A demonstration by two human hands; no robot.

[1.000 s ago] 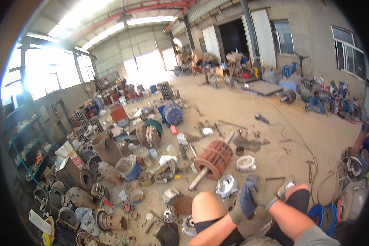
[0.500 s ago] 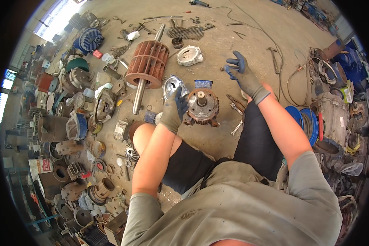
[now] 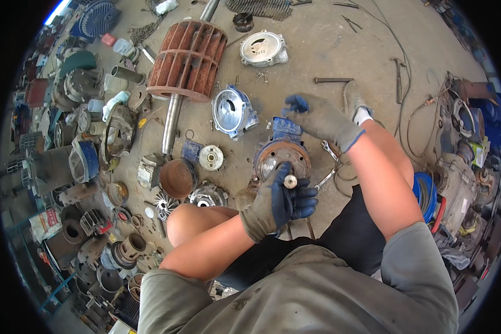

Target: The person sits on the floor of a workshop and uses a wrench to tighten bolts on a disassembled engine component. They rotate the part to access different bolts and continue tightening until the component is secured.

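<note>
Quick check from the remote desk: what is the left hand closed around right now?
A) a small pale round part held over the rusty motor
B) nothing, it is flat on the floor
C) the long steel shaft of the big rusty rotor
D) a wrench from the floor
A: the left hand grips a small pale round part just above the rusty motor, while the right hand hovers open beyond it.

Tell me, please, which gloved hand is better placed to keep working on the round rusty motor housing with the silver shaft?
Left, probably. The left hand grips the silver shaft of the round rusty motor housing, while the right hand hovers open above it, holding nothing.
</note>
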